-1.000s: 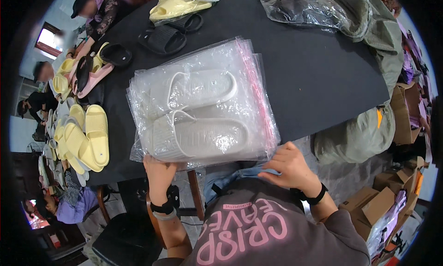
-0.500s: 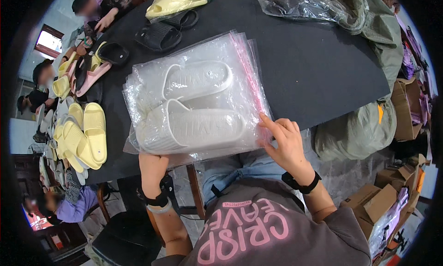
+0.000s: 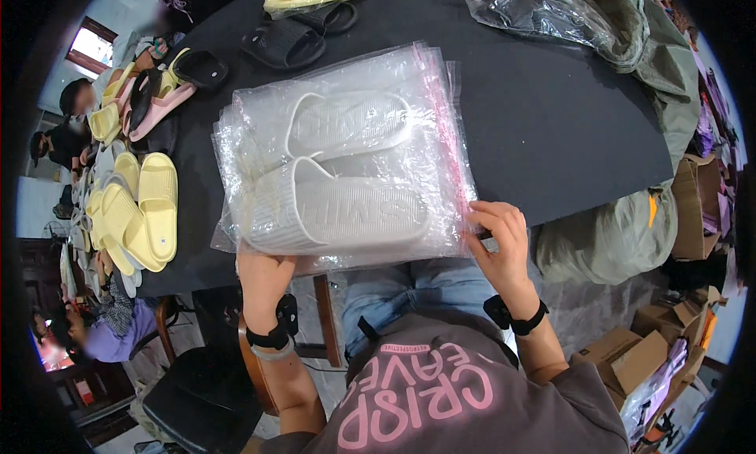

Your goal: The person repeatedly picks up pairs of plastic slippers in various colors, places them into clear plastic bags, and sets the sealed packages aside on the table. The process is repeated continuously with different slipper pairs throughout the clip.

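Bagging step, by the look of it: white slippers (image 3: 339, 210) already inside the clear plastic bag (image 3: 346, 147), bag lying flat on the black table (image 3: 551, 115) at the near edge. Left hand (image 3: 264, 277) at seven o'clock of the bag, tucked under the near left corner, fingers mostly hidden beneath the plastic, so cannot tell how tightly curled; seemingly propping or gripping that corner. Right hand (image 3: 500, 241) at four o'clock of the bag, fingers fairly close together and bent, fingertips pressing on the pink seal strip (image 3: 449, 131) along the bag's right edge. Likely sealing or smoothing the opening; next move probably calls for running fingertips up the strip toward one o'clock while the left hand keeps the bag from sliding, with care for air trapped around the slippers. Slippers between the two hands, slightly beyond them: one across the near half of the bag, the other just past it at twelve o'clock, touching or nearly so. More empty bags apparently stacked beneath, edges fanned out. Over at nine o'clock, yellow slippers (image 3: 146, 210) piled along the table's left edge, well apart from both hands. At eleven o'clock, black slippers (image 3: 287, 40) and a pink-and-black pair (image 3: 157, 100). At one o'clock, crumpled clear plastic (image 3: 543, 13). At three o'clock, off the table, a grey-green sack (image 3: 614, 233) and cardboard boxes (image 3: 693, 202).
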{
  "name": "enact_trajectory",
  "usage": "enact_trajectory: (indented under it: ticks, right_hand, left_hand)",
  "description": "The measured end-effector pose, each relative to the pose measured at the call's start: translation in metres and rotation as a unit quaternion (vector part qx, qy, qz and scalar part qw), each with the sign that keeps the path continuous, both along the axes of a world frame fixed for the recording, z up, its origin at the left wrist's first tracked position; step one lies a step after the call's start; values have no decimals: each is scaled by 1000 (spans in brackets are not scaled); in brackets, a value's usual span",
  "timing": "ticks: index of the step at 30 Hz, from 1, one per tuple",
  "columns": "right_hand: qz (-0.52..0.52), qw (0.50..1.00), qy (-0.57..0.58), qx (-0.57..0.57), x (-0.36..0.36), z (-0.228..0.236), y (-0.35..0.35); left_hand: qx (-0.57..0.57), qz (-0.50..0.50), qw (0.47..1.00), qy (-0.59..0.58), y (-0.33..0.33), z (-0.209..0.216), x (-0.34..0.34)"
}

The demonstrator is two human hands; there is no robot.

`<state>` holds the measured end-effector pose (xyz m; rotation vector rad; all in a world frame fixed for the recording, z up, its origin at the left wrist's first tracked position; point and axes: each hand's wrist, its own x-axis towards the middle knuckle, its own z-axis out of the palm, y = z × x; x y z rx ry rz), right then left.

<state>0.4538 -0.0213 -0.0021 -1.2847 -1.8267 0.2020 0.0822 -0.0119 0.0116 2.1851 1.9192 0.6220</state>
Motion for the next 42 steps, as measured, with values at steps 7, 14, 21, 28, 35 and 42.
enact_trajectory:
  ticks: [7,14,21,28,35,42]
  right_hand:
    - [2,1000,6,-2,8,-8,1]
    - [24,997,-59,48,19,-6,3]
    - [40,994,-99,8,22,-10,3]
    - [81,993,-61,-58,24,0,5]
    - [113,989,21,-94,33,56,12]
    - [270,946,-158,-82,-5,73,61]
  left_hand:
    - [23,-31,998,46,1,2,1]
    - [9,-48,991,126,-5,-12,-8]
    - [-100,-9,986,134,-11,-24,-25]
    - [-63,99,972,202,-39,-15,-86]
    - [116,90,989,-15,-30,52,-76]
    - [25,-21,999,29,29,31,-59]
